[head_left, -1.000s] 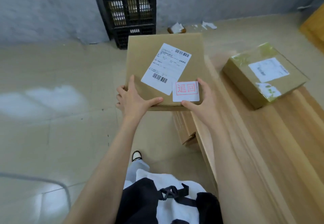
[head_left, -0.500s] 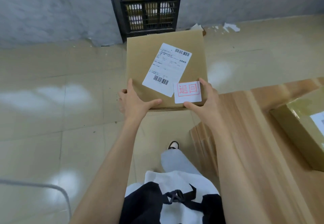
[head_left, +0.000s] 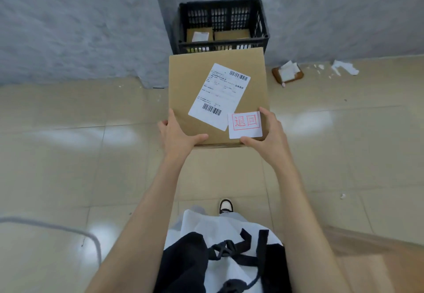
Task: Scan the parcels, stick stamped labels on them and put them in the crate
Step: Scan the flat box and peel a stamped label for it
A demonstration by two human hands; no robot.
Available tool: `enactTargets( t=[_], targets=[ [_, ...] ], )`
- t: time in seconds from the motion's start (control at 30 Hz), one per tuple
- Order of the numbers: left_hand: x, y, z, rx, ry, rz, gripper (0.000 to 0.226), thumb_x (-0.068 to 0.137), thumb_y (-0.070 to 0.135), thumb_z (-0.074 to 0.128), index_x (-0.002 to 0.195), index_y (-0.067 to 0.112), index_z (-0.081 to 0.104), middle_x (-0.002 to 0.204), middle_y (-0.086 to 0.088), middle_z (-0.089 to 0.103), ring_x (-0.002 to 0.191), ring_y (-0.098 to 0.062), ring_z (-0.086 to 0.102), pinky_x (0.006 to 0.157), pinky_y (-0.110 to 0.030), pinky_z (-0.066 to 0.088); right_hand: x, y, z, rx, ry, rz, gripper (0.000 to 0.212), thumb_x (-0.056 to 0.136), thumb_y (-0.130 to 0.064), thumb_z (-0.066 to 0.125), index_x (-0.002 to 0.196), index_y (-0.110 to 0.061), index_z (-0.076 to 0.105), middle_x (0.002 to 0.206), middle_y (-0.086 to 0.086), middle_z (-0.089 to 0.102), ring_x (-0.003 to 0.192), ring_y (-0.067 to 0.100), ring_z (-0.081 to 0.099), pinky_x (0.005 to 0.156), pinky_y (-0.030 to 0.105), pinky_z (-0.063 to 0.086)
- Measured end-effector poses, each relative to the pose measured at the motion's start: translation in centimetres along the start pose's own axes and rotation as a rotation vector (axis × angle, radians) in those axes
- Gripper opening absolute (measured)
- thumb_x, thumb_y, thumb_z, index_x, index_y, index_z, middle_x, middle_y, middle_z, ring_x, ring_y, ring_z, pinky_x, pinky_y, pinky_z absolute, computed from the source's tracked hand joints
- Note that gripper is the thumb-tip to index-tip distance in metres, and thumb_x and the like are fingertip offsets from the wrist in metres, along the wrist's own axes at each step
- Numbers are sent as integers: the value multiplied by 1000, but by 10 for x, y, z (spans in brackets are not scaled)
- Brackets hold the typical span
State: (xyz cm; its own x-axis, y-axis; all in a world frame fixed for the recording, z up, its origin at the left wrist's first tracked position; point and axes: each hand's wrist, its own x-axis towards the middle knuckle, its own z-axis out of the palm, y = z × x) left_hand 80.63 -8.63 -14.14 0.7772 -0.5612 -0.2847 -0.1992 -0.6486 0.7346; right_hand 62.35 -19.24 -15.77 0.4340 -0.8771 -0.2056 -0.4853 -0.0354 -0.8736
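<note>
Here the glossy tiled floor (head_left: 68,155) runs to a rough grey wall, where the black lattice-walled plastic crate (head_left: 263,29) stands with two small cardboard boxes (head_left: 231,34) inside. The parcel (head_left: 206,81), a flat, smooth brown carton, is held level in the air just short of the crate. Being wide, it could catch on the rim or settle tilted on those boxes, and a corner-only hold on slick board may slip. A white barcoded shipping label (head_left: 219,95) sits askew on top, and the small square stamped label (head_left: 245,125) lies at the near right corner. The left hand (head_left: 177,134) clamps the near left corner; the right hand (head_left: 267,134) grips the other, its thumb at the sticker's edge, which it might peel.
</note>
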Motion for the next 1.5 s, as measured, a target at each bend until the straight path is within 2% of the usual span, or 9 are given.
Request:
enactTargets(
  t=[0.13,0.23,0.37,0.53,0.73,0.87,1.03,1.3,1.5],
  targets=[
    [61,23,11,-3,-10,-38,104,59,27,88,143,21,27,134,-10,36,118,-18,43,86,-25,36,67,-13,-2,-28,-10,-4,87,70,-17,80,140,-37,33,135,-3,41,105,-2,38,83,15,31],
    [112,38,24,-1,-29,-81,104,60,27,88,143,15,26,138,-9,33,124,-20,41,85,-23,32,120,-18,2,-42,-18,17,90,70,-15,80,142,-38,31,136,-1,40,107,0,42,88,19,34],
    [198,59,39,-7,-50,-91,87,58,24,89,129,13,39,131,-8,39,114,-19,47,79,-25,35,201,-25,13,-66,-11,41,94,70,-14,80,145,-35,28,136,0,40,109,1,40,91,21,34],
    [312,100,49,-16,-85,-63,90,57,21,89,132,13,39,130,-7,40,116,-19,47,82,-23,33,308,-47,26,-54,35,83,94,69,-15,80,145,-36,28,130,-3,41,103,2,45,88,20,36],
    [411,151,65,28,-120,-20,99,58,18,89,139,15,33,136,-5,38,121,-20,45,87,-25,34,400,-68,31,-8,99,139,97,67,-10,81,145,-31,27,126,-3,40,111,11,49,100,38,44],
    [449,169,82,40,-125,-22,106,56,15,90,142,12,29,139,-7,33,125,-21,44,102,-29,35,435,-69,27,-109,135,102,96,66,-15,80,145,-30,26,138,-9,39,122,20,45,105,46,37],
    [500,198,125,79,-103,-88,106,54,19,91,142,15,31,139,-5,35,122,-20,46,91,-23,33,509,-57,9,-178,107,140,93,67,-16,78,144,-27,27,143,-9,38,121,21,44,108,34,23],
    [568,231,204,35,-16,-182,105,57,18,89,143,13,29,142,-6,32,127,-21,41,103,-30,33,641,-25,-26,-259,-41,69,95,68,-16,79,145,-23,25,148,-9,36,134,12,33,100,25,17],
    [623,237,241,32,-13,-209,104,59,18,89,144,15,28,143,-6,33,126,-22,44,103,-33,34,707,-4,-19,-254,-59,109,93,69,-15,77,145,-27,25,148,-13,34,129,12,33,97,21,17]
  ],
)
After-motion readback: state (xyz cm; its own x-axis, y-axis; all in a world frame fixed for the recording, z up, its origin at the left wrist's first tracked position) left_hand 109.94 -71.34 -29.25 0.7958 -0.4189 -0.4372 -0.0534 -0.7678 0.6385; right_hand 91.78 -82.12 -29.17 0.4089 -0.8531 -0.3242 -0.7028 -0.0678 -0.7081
